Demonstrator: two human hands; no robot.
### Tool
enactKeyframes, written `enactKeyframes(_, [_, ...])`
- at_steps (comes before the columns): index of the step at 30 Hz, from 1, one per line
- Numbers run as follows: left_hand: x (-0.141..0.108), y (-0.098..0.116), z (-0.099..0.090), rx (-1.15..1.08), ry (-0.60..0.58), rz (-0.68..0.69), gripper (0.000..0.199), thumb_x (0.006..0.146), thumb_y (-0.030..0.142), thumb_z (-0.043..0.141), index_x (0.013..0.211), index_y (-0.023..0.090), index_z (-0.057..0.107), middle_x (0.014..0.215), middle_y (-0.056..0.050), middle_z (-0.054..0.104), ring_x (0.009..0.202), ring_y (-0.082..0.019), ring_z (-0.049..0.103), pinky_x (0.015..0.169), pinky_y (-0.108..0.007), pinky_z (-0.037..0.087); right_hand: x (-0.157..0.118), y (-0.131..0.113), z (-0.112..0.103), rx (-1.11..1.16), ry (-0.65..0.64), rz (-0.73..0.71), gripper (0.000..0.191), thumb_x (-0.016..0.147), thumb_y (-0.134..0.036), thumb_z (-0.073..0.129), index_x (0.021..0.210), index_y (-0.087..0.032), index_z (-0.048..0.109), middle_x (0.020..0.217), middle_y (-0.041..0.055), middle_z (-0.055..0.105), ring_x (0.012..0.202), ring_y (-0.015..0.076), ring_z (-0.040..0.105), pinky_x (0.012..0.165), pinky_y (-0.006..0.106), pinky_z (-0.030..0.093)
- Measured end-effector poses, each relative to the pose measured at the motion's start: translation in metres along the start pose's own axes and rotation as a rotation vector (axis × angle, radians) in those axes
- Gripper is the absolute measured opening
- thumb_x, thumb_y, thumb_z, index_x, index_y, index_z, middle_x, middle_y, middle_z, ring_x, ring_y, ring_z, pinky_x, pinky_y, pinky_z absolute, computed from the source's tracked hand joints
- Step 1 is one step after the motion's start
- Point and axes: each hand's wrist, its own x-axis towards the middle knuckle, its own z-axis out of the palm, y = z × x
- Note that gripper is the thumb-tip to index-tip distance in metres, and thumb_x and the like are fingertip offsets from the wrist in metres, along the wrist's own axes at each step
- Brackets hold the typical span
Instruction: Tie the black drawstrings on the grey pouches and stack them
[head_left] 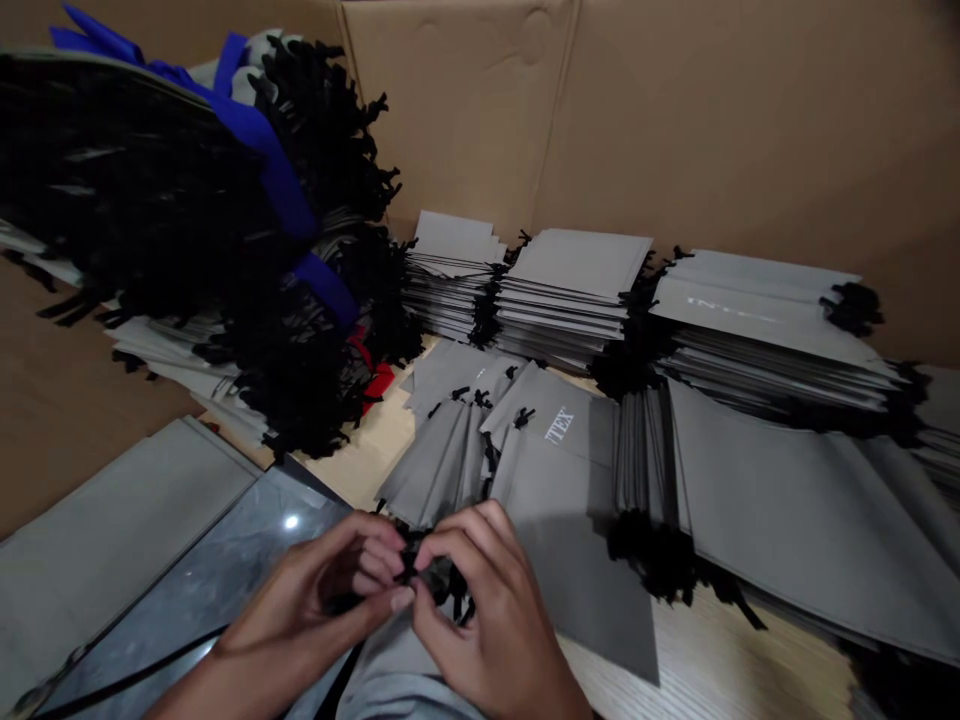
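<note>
At the bottom centre, my left hand (341,580) and my right hand (480,575) meet over a small black cord (410,555), both with fingers pinched on it. More black cord hangs between and below the fingers of my right hand. Just beyond my hands lie loose grey fabric pouches (442,455) with short black knotted ties. To their right, a flat grey pouch (555,440) bears white lettering and reaches down beside my right hand. The end of the cord between my fingertips is partly hidden.
Stacks of grey pouches (566,265) line the cardboard wall (675,110). At the left rises a large pile of black-tied bundles (150,190) with blue straps (277,170). More pouches (810,500) lie at the right on the wooden table (382,440). A grey panel (127,540) is lower left.
</note>
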Motion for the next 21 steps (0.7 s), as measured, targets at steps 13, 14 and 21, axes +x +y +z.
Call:
enactKeyframes(13, [-0.004,-0.043,0.003,-0.187,0.027,-0.008,0.041,0.085,0.054,0.089,0.107,0.024,0.074,0.076,-0.001,0.075,0.074,-0.019,0.071,0.072,-0.028,0.058,-0.001,0.002,0.006,-0.274,-0.153,-0.038,0.034,0.090,-0.009,0.074,0.118,-0.028,0.068,0.109,0.0038,0.064,0.105,0.0262,0.059,0.092,0.043,0.053])
enactKeyframes(14, [-0.004,-0.044,0.003,-0.190,0.023,-0.002,0.042,0.086,0.056,0.088,0.109,0.024,0.073,0.075,-0.001,0.075,0.073,-0.019,0.071,0.072,-0.029,0.057,-0.002,0.002,0.006,-0.290,-0.155,-0.046,0.033,0.090,-0.010,0.074,0.117,-0.028,0.068,0.109,0.0041,0.065,0.105,0.0265,0.058,0.091,0.044,0.053])
enactKeyframes(21, [-0.006,-0.035,0.004,-0.291,0.012,0.022,0.040,0.086,0.052,0.090,0.103,0.022,0.069,0.073,0.000,0.072,0.070,-0.017,0.068,0.070,-0.029,0.055,0.001,-0.002,0.004,-0.294,-0.214,-0.050,0.036,0.091,-0.010,0.072,0.122,-0.028,0.070,0.110,0.0042,0.065,0.105,0.0273,0.058,0.093,0.046,0.053])
